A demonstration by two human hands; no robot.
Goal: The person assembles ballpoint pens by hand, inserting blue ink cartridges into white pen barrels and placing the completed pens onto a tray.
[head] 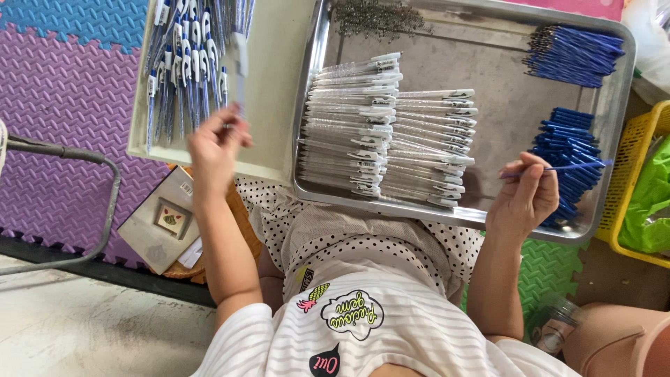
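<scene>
While the right hand point(525, 195) pinches a thin blue ink refill point(558, 167) between thumb and fingertips, the slim rod lies nearly level, its far end reaching over the heap of matching blue refills point(569, 150) at the right side of the tray. That tray point(488, 105) is shiny stainless steel, rectangular with rounded corners and a raised rim, and rests across the person's lap. A second bundle of blue refills point(576, 54) lies in its far right corner, and a scatter of tiny metal springs point(377, 17) fills the far left corner. Two neat stacks of clear plastic pen barrels with white clips point(387, 129) fill the middle of the tray, laid side by side in rows.

The left hand point(215, 146) is raised over a shallow cream plastic box point(276, 91), blurred, its fingertips closed together on a finished pen point(239, 66) that stands nearly upright. More assembled pens point(185, 63), clear with blue cores and white clips, lie packed in that box. Both forearms are bare, elbows bent out from a striped top, with a polka-dot cloth point(349, 223) under the tray. Purple foam floor tiles point(63, 119) with a woven-look texture lie to the left, and a yellow plastic basket point(638, 174) sits at the right edge.
</scene>
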